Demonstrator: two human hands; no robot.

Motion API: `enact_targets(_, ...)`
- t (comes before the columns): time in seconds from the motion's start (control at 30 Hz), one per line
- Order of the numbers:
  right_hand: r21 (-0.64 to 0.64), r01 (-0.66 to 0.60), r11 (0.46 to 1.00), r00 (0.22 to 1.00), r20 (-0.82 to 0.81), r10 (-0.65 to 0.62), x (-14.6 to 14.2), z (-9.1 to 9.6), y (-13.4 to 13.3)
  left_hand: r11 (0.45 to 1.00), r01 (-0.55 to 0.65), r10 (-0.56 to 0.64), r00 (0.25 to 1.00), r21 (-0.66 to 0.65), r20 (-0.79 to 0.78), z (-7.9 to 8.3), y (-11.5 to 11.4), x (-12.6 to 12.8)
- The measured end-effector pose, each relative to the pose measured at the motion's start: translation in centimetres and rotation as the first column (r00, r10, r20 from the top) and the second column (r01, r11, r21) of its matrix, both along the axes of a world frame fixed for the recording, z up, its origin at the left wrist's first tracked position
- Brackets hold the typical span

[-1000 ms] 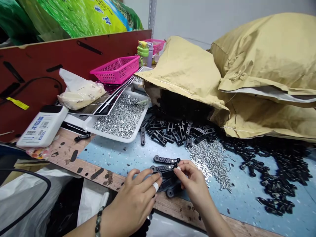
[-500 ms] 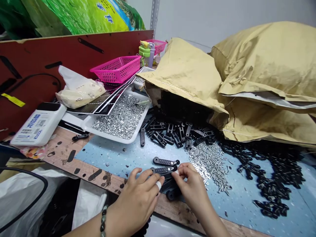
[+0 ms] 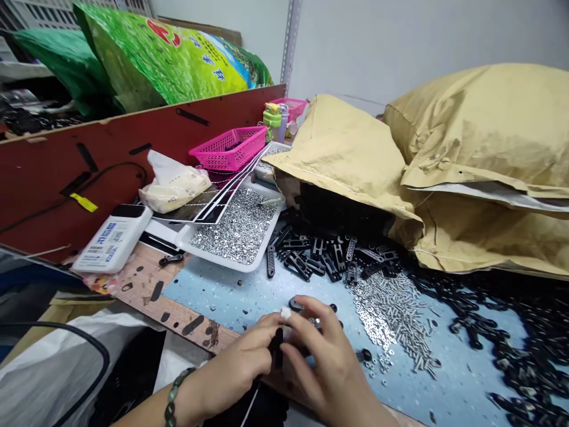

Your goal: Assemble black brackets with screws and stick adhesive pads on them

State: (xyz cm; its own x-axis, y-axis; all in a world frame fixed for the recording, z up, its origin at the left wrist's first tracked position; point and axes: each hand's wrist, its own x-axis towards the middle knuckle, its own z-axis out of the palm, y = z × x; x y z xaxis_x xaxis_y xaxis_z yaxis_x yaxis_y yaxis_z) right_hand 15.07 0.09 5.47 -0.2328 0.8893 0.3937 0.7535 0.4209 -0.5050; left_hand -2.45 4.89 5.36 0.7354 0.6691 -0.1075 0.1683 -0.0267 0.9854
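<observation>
Left hand [image 3: 235,370] pinched on black strip [image 3: 278,350] at front edge of worktop [image 3: 240,293] | right hand [image 3: 322,356] curled over it, grip hidden | strip may be dropped off edge if pinch slackens

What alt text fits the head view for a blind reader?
A left hand pinches a black strip beside the right hand at the near edge of a blue table. Behind lie loose screws, black parts, a tray of nuts and tan sacks.
</observation>
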Motion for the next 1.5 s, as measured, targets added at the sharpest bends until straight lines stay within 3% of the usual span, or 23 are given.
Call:
enact_targets(0.07, 0.091, -0.047, 0.995, 0.998, 0.049, 0.043, -0.6, -0.2, 0.3, 0.99, -0.024, 0.035, 0.997, -0.137, 0.075, 0.4, -0.2, 0.2)
enact_targets(0.17, 0.288, -0.096, 0.953, 0.995, 0.053, 0.084, -0.7, -0.6, 0.4, 0.904, -0.007, 0.116, 0.966, -0.428, 0.231, 0.7, -0.7, 0.4)
enact_targets(0.23, 0.35, -0.116, 0.929, 0.993, 0.027, 0.114, -0.8, -0.8, 0.2, 0.856, 0.014, 0.147, 0.952, -0.516, 0.27, 0.8, -1.0, 0.4)
enact_targets(0.27, 0.35, -0.111, 0.93, 0.993, -0.005, 0.12, -1.0, -0.8, 0.1, 0.866, 0.008, 0.137, 0.958, -0.501, 0.253, 0.7, -1.2, 0.3)
enact_targets(0.33, 0.295, -0.062, 0.954, 0.988, -0.114, 0.1, -1.5, -0.8, -0.5, 0.935, -0.041, 0.096, 0.985, -0.352, 0.141, 0.5, -1.5, 0.1)
enact_targets(0.4, 0.193, 0.013, 0.981, 0.97, -0.241, 0.035, -1.9, -0.8, -1.2, 0.994, -0.075, 0.074, 0.997, -0.08, -0.021, 0.1, -1.7, -0.3)
enact_targets(0.43, 0.132, 0.061, 0.989, 0.955, -0.296, -0.019, -1.9, -0.8, -1.6, 0.994, -0.08, 0.086, 0.992, 0.069, -0.088, -0.1, -1.7, -0.6)
enact_targets(0.53, -0.082, 0.253, 0.964, 0.863, -0.431, -0.263, -0.5, -0.6, -2.2, 0.892, -0.136, 0.229, 0.958, 0.43, -0.172, -0.8, -1.6, -1.7)
enact_targets(0.6, -0.258, 0.34, 0.904, 0.766, -0.482, -0.425, 1.2, -0.6, -2.2, 0.791, -0.176, 0.334, 0.927, 0.586, -0.172, -1.3, -1.5, -2.4)
enact_targets(0.67, -0.41, 0.334, 0.849, 0.679, -0.521, -0.518, 2.6, -1.0, -1.7, 0.722, -0.129, 0.356, 0.912, 0.68, -0.205, -1.6, -1.5, -2.7)
enact_targets(0.77, -0.557, 0.268, 0.786, 0.546, -0.585, -0.6, 3.1, -2.1, -0.8, 0.636, 0.062, 0.286, 0.907, 0.769, -0.309, -2.1, -1.8, -2.1)
enact_targets(0.83, -0.611, 0.232, 0.757, 0.464, -0.615, -0.638, 2.6, -3.0, -0.3, 0.559, 0.126, 0.284, 0.9, 0.82, -0.332, -2.4, -2.0, -1.3)
enact_targets(0.97, -0.645, 0.187, 0.741, 0.414, -0.632, -0.655, 1.5, -4.3, 0.1, 0.448, 0.174, 0.279, 0.905, 0.877, -0.323, -2.9, -1.7, -0.3)
enact_targets(1.07, -0.646, 0.219, 0.731, 0.436, -0.606, -0.665, 1.5, -4.8, 0.0, 0.437, 0.217, 0.25, 0.903, 0.873, -0.349, -3.1, -1.4, -0.2)
enact_targets(1.3, -0.651, 0.259, 0.714, 0.5, -0.542, -0.676, 1.8, -4.7, -0.2, 0.479, 0.177, 0.288, 0.894, 0.86, -0.344, -3.4, -1.8, 0.1)
enact_targets(1.5, -0.669, 0.26, 0.697, 0.556, -0.486, -0.674, 1.6, -4.3, -0.6, 0.441, 0.164, 0.278, 0.91, 0.883, -0.308, -3.2, -1.4, 0.3)
